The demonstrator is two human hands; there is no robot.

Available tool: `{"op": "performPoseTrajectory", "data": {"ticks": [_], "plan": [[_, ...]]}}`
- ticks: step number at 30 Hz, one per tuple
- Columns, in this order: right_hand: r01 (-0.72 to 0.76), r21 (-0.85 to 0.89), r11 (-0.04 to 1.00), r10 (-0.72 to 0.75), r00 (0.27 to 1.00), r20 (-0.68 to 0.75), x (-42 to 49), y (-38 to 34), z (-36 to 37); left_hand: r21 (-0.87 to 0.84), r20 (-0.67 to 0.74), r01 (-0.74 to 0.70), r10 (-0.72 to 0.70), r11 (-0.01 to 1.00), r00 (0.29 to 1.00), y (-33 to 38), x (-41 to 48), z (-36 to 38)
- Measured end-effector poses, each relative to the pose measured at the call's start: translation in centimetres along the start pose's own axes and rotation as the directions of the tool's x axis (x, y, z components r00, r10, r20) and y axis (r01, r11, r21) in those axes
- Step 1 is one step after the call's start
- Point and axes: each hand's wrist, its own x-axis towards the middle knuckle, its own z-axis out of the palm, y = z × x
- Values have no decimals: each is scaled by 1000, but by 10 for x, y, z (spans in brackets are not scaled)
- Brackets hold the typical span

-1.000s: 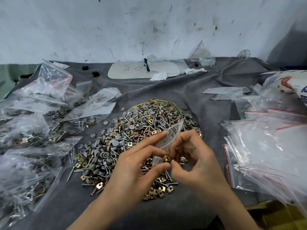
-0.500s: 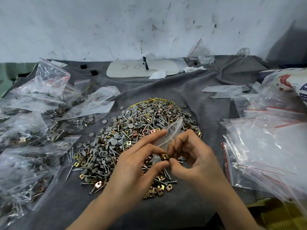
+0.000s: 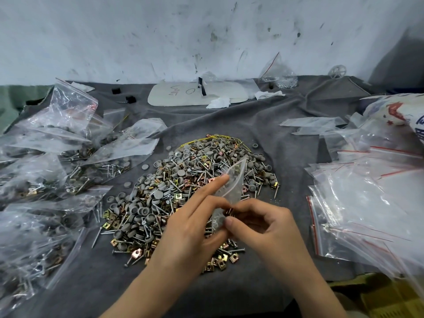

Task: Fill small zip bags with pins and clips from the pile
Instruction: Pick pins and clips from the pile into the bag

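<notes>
While the left hand [image 3: 190, 228] holds a small zip bag [image 3: 232, 182] above the near edge of the pile [image 3: 179, 180], its thumb closes on the bag's lower part from beneath and its forefinger lies straight along the bag's left side. The bag is clear, stands tilted with its far corner raised, and whether it already holds anything cannot be told. The right hand [image 3: 268, 228] meets it from the right, with thumb and forefinger pinching a clip [image 3: 229, 212], copper-coloured, at the bag's lower edge; the other fingers are curled under. Both forearms enter from the bottom of the view.

The pile lies directly beneath and beyond the hands on a grey cloth [image 3: 229, 125]. It mixes grey round caps, steel pins and square brass and copper clips, with the clips thickest along its near side and a thin yellow wire at its far rim.

To the left, touching one another, lie filled bags [image 3: 46, 161], each showing pins, caps and clips through the plastic. To the right lies a loose heap of empty zip bags [image 3: 367, 203] with red seal strips, and beyond it a printed sack [image 3: 399, 113]. At the back of the cloth, near a scuffed white wall [image 3: 160, 37], rest a white board [image 3: 183, 95] with handwriting, crumpled tissue [image 3: 219, 103], two small black blocks [image 3: 130, 99] and a clear bag of small metal parts [image 3: 280, 75].
</notes>
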Motion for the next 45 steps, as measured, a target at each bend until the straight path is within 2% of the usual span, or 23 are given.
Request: {"op": "performPoseTrajectory", "data": {"ticks": [2,4,7,9,12,18,22,24,32,36,38,42,44,45], "plan": [[78,-63,995,-80,996,-30,-1,0,-1,-73,29,40,-38,997,999,1,1,-3],[203,-218,955,-218,975,-50,-1,-2,-4,-220,77,170,-157,961,985,1,-1,-7],[390,-470,792,-438,899,9,1,-3,-7,-405,125,398,-381,823,916,3,-3,-13],[483,-551,681,-535,842,76,3,-2,-6,-413,161,454,-428,789,890,5,-1,-14],[548,-570,612,-605,789,108,8,1,-2,-497,245,509,-449,703,859,9,4,-9],[599,-573,558,-664,737,124,12,5,4,-779,308,530,-531,336,789,21,7,2],[595,-577,560,-683,725,85,10,10,9,-852,266,479,-614,210,743,25,7,14],[603,-592,535,-702,707,85,10,13,10,-873,249,451,-629,183,737,27,8,17],[593,-610,526,-729,684,36,12,17,12,-877,241,459,-696,142,676,30,9,21],[587,-605,538,-730,683,13,10,20,13,-893,263,443,-703,82,661,32,8,22],[571,-614,545,-727,687,-6,9,21,15,-886,270,454,-692,94,670,33,8,22],[541,-576,612,-703,707,-82,9,18,9,-814,275,529,-642,241,716,28,8,16],[509,-564,651,-701,688,-188,9,17,-5,-690,232,565,-602,453,765,22,3,10],[475,-547,689,-679,686,-260,9,18,-14,-578,164,542,-563,610,810,17,1,4]]}}
